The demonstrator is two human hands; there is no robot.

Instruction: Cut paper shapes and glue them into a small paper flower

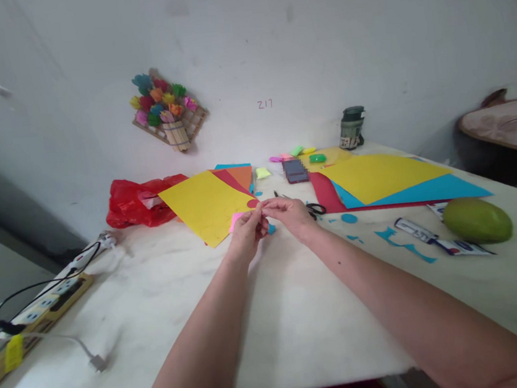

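My left hand and my right hand meet fingertip to fingertip above the middle of the table. Both are closed in a pinch; whatever lies between the fingers is too small to make out. Just behind the fingertips shows a red paper circle, in front of a yellow sheet; I cannot tell whether it is held or lies on the sheet. A pink piece of paper shows beside my left hand. Black-handled scissors lie right of my right hand, which partly hides them.
Blue paper scraps, a blue circle, glue tubes and a green mango-like fruit lie at right. Yellow and blue sheets, a phone and a bottle are behind. A red bag and power strip stand left.
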